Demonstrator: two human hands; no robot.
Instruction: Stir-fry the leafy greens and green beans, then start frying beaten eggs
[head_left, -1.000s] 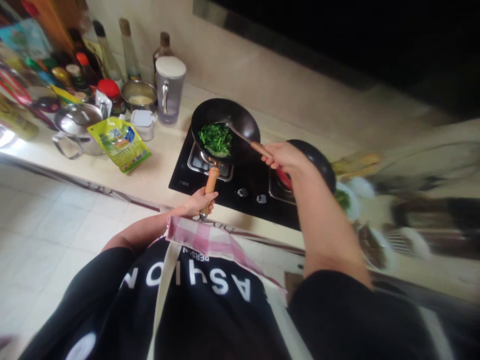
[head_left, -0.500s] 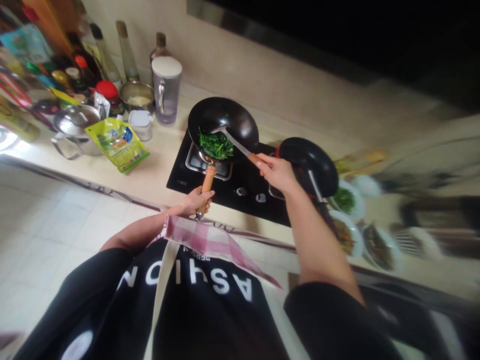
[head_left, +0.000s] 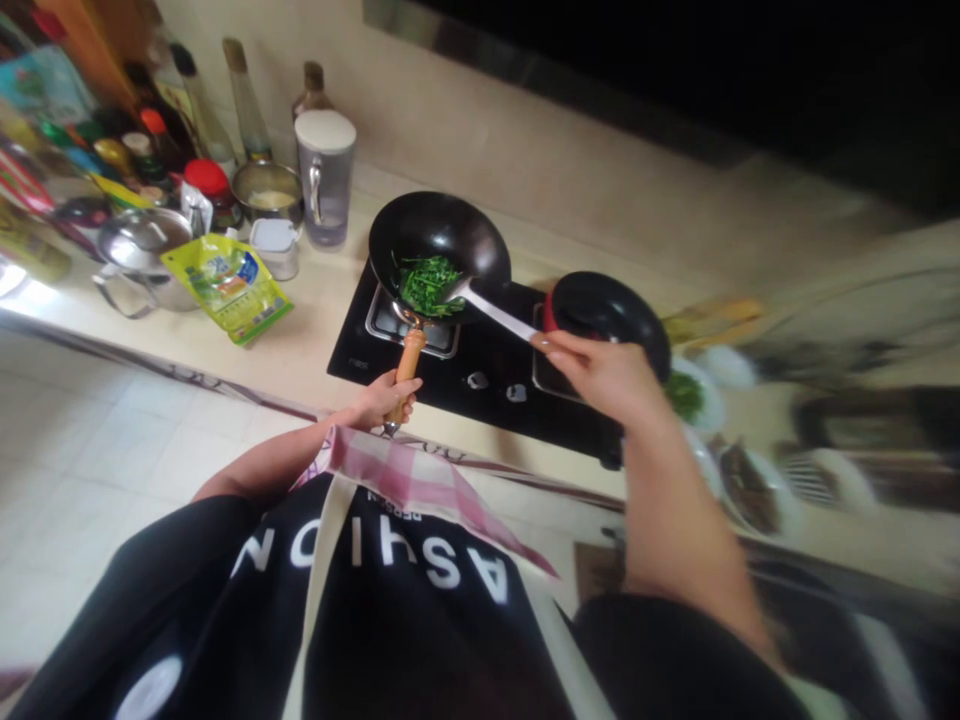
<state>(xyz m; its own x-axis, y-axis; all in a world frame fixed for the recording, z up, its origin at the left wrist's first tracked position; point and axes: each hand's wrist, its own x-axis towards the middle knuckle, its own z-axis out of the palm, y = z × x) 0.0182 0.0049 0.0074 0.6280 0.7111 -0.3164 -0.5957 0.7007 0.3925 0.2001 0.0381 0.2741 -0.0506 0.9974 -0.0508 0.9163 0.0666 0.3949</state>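
Observation:
My left hand is wrapped round the wooden handle of a dark wok on the left burner of the black gas stove. Chopped green leafy vegetables lie in the wok's near left part. In my right hand is a spatula with a long metal shaft; its grip is mostly covered by my fingers. The spatula's blade touches the right side of the greens inside the wok.
A black pan stands on the right burner, with plates of food beyond it. Left of the stove are a yellow-green seasoning bag, a lidded pitcher, a steel pot and several bottles. A dark hood hangs above.
My right hand has moved right and slightly down. The spatula blade has shifted from the greens' upper edge to their right side. My left hand still grips the wok handle.

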